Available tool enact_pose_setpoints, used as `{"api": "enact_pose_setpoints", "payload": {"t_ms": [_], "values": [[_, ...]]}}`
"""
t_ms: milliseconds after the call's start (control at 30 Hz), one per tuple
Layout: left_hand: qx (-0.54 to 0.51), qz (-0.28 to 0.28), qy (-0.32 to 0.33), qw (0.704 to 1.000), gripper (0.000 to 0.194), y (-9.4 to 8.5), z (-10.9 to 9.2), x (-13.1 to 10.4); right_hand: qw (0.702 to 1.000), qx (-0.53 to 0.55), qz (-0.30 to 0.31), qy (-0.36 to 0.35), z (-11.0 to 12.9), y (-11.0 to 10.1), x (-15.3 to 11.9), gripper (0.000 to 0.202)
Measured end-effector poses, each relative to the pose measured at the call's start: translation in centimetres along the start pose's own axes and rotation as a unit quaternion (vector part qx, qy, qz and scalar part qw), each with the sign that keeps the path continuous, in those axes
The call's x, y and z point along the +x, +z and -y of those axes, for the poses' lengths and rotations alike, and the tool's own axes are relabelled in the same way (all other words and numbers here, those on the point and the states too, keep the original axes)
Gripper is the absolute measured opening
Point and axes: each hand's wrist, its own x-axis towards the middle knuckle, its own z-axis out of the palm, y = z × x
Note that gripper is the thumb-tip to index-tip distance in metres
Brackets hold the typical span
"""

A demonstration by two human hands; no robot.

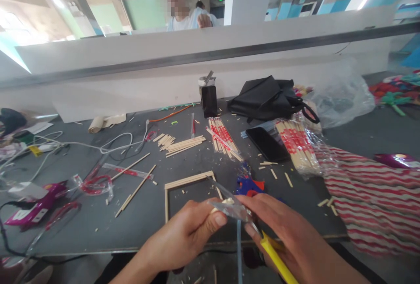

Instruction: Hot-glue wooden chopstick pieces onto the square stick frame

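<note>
Tool with a yellow handle (277,260) is gripped in the right hand (285,227), over the near edge of the bench (127,233). The left hand (192,227) pinches close by its metal end, where a bit of pale wood (227,201) shows. Just past both hands is a stick frame (188,180). Farther back lie a black phone (265,143) and a black bag (262,98).

The left hand (197,225) and right hand (278,218) are bare, the left thumbnail short. Both forearms (147,260) are bare to where the view ends. Below the near edge of the table (127,233), plain black patches (120,266) show, perhaps trousers, too shadowed to make out.
</note>
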Motion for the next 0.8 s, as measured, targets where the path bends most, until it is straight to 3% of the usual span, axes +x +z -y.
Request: {"api": "enact_pose_setpoints", "payload": {"t_ms": [233,367,467,633,800], "values": [[-0.072,0.1,-0.042,0.991,0.043,0.2,-0.7,-0.1,0.998,-0.012,-0.052,0.01,1.7,-1.0,-0.1,0.038],[-0.14,0.13,-0.088,0.978,0.046,1.7,-1.4,-0.8,0.993,0.104,0.004,0.059,3.4,-2.2,-1.1,0.036],[-0.064,0.101,-0.075,0.99,0.043,3.1,-2.3,-1.9,0.976,0.184,0.05,0.104,4.9,-2.7,-2.6,0.033],[0.16,0.002,-0.024,0.987,0.035,4.5,-4.1,-3.9,0.97,0.195,0.027,0.143,6.5,-2.5,-5.9,0.034],[0.078,0.064,-0.007,0.995,0.041,5.4,-6.3,-5.9,0.98,0.143,0.023,0.133,6.8,-2.3,-9.1,0.042]]}}
